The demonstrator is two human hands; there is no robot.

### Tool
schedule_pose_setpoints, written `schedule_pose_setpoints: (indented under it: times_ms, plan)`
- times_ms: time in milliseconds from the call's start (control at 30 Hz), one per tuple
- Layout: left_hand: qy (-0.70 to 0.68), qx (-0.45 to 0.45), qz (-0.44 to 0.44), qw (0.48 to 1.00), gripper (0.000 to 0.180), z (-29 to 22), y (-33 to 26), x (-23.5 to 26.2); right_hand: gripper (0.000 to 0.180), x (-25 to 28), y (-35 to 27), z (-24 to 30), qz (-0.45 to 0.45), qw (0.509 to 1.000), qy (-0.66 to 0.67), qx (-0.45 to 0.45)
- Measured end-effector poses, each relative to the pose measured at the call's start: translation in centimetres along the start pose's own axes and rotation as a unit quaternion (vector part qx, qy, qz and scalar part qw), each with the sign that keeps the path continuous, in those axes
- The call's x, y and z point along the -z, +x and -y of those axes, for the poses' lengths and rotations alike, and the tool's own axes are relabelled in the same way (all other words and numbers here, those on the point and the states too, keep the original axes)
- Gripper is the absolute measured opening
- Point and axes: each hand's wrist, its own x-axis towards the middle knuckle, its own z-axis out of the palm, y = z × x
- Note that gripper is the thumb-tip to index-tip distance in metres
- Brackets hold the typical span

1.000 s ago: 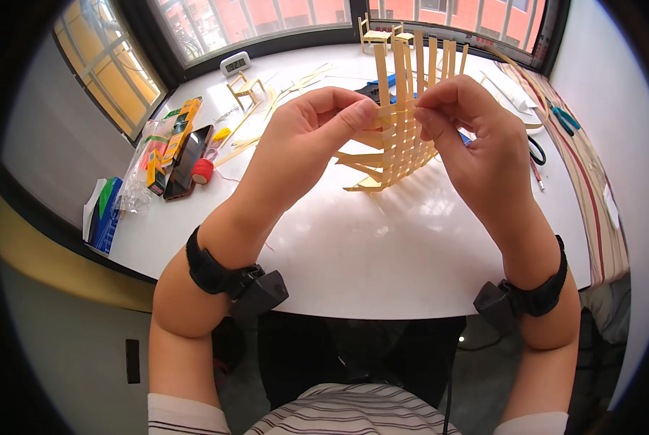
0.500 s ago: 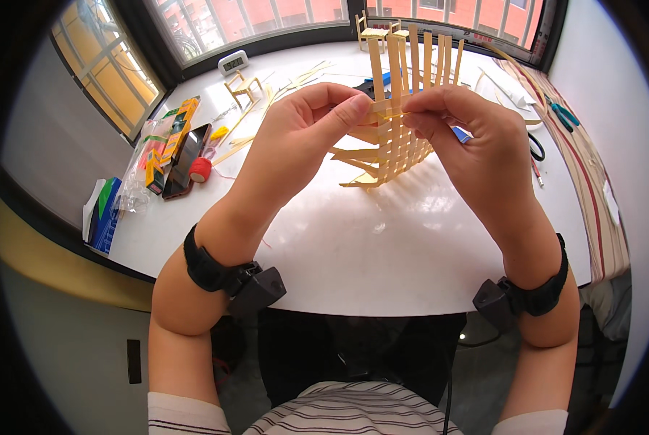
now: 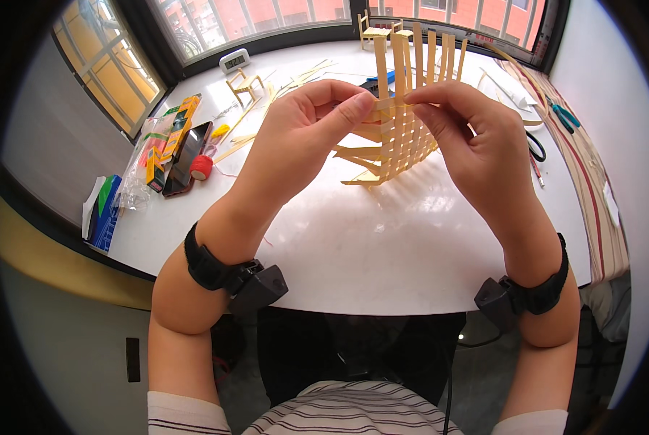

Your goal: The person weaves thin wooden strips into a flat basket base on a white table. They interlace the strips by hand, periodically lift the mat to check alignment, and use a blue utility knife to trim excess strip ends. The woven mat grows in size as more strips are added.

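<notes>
A woven piece of flat, pale bamboo-like strips [image 3: 407, 147] stands tilted above the white table, loose strip ends sticking up at its top and out at its left. My left hand [image 3: 315, 125] pinches the upper left edge of the weave between thumb and fingers. At the top edge, my right hand [image 3: 476, 129] has thumb and forefinger closed on a strip of the same weave. Its fingertips hide part of the crossing strips. Both wrists wear black straps with dark boxes.
On the white table [image 3: 324, 254] lie a phone [image 3: 188, 159], a red tape roll [image 3: 201, 168] and yellow boxes [image 3: 180, 129] at the left. Behind are a small chair model [image 3: 244, 85], a digital clock [image 3: 234, 61] and loose strips. Teal-handled pliers [image 3: 564, 117] lie at the right.
My right fingertips have shifted slightly up and right along the weave's top edge. The woven piece has moved a little to the right; my left hand keeps its pinch.
</notes>
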Motion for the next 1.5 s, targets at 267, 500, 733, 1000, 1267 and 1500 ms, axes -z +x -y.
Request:
schedule_pose_setpoints:
  times_ms: [267,500,733,1000,1267,1500]
  plan:
    - [0.001,-0.002,0.003,1.0,0.028,-0.1,0.0,-0.1,0.006,0.0,-0.2,0.3,0.02,0.999,0.019,-0.035]
    - [0.014,0.0,0.0,1.0,0.027,-0.1,-0.1,-0.1,0.004,-0.3,-0.2,0.2,0.013,1.0,0.002,-0.015]
    - [0.004,0.007,0.0,1.0,0.027,0.0,-0.2,-0.1,0.004,-0.4,-0.3,0.2,0.006,1.0,-0.023,-0.008]
    - [0.0,0.007,0.008,1.0,0.028,-0.3,-0.3,-0.5,0.006,-0.5,-0.4,0.1,0.018,0.997,-0.073,0.031]
    - [-0.016,0.001,0.006,1.0,0.029,-0.3,-0.3,-0.6,0.008,-0.6,-0.4,0.2,0.019,0.996,-0.079,0.037]
    - [-0.006,-0.002,0.009,1.0,0.028,-0.6,-0.5,-0.7,0.009,-0.5,-0.4,0.1,0.006,0.995,-0.086,0.041]
